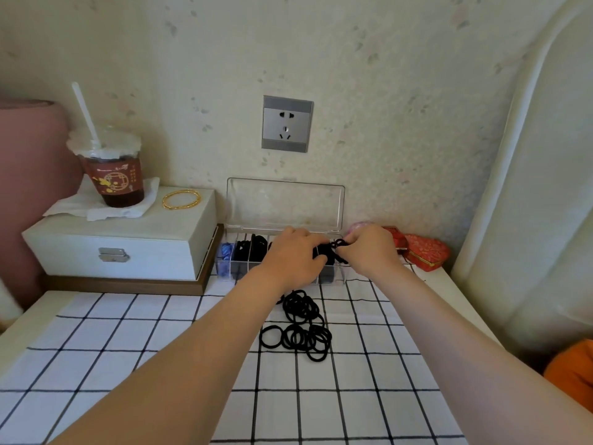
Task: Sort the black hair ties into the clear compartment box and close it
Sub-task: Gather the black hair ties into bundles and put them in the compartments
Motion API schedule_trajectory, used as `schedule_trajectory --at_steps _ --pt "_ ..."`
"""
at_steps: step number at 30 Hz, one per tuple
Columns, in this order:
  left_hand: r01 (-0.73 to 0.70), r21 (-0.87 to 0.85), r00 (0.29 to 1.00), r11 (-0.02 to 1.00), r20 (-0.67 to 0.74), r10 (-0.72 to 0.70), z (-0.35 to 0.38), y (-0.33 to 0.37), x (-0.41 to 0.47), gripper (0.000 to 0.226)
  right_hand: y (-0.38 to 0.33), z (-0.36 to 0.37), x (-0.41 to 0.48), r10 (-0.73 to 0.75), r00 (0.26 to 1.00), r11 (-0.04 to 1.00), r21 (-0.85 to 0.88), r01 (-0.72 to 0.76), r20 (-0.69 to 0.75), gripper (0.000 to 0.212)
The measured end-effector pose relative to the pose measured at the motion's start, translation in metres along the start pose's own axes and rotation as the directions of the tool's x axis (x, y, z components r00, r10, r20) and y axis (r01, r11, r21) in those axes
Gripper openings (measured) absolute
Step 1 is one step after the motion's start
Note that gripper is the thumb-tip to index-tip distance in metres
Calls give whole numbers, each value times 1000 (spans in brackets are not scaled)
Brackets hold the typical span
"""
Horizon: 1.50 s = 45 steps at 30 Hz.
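The clear compartment box [228,252] stands against the wall with its lid [285,203] upright and open. Its left compartments hold blue items [224,252] and black hair ties [248,248]. Over the right compartments, my left hand [292,255] and my right hand [369,248] meet, and both pinch a small bunch of black hair ties [333,250] between their fingertips. A loose pile of several black hair ties [301,326] lies on the checked cloth just in front of the box, between my forearms.
A white wooden case [122,242] sits left of the box, carrying a drink cup [112,168] with a straw and gold bangles [181,199]. Red embroidered pouches [423,252] lie right of the box. The grid tablecloth [128,364] covers the tabletop. A wall socket [287,123] is above.
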<state>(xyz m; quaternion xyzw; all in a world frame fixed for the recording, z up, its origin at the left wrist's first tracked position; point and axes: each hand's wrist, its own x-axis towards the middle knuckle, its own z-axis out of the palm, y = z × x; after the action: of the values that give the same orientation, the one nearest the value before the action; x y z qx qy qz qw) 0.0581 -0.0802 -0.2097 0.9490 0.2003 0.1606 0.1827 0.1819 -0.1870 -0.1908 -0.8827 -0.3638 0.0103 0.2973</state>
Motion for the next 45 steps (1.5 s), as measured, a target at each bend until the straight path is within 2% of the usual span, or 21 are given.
schedule_trajectory --at_steps 6,12,16,19,22,25,27,31,33,35,38,40,41,43,45 --pt "-74 -59 996 995 -58 71 10 2 0 42 -5 6 11 28 996 968 -250 -5 90 17" --pt "-70 0 996 998 -55 70 16 4 -1 40 1 -15 -7 -78 938 996 -22 91 338 27" --pt "-55 8 998 998 -22 55 13 6 -1 43 3 -25 -16 -143 947 985 134 108 288 36" --pt "-47 -37 999 998 4 48 11 5 0 42 12 -21 -24 -208 963 978 8 209 172 40" --pt "-36 -197 999 980 -29 31 9 2 2 38 21 -17 -32 -361 928 916 -153 372 95 41" --pt "-6 -311 998 950 -62 -14 7 1 3 40 23 -12 -33 -406 902 805 -411 428 143 61" --pt "-8 -264 1000 965 -29 0 7 1 1 42 21 -6 -32 -376 905 766 -481 425 200 67" --pt "-78 -33 996 996 37 79 8 1 -1 51 22 -2 -25 -239 934 879 -349 325 267 44" --pt "-89 -4 995 996 44 89 9 0 0 53 26 -4 -20 -252 950 945 -166 282 183 36" --pt "-94 13 995 996 45 93 11 -1 1 52 29 -6 -19 -248 966 969 23 247 68 31" --pt "-105 25 993 994 49 103 12 -2 1 52 25 -11 -22 -249 968 964 86 252 -39 26" --pt "-109 25 993 994 49 107 12 -2 1 53 24 -10 -24 -298 954 955 3 298 -45 27" --pt "-107 20 993 994 44 106 11 -1 0 53 23 -8 -25 -320 947 943 -96 318 -4 36" --pt "-104 7 994 995 32 104 11 -1 0 55 24 -4 -29 -307 941 893 -301 336 140 52" --pt "-110 5 993 994 34 110 11 -1 -1 60 25 0 -33 -268 932 853 -390 348 245 50"
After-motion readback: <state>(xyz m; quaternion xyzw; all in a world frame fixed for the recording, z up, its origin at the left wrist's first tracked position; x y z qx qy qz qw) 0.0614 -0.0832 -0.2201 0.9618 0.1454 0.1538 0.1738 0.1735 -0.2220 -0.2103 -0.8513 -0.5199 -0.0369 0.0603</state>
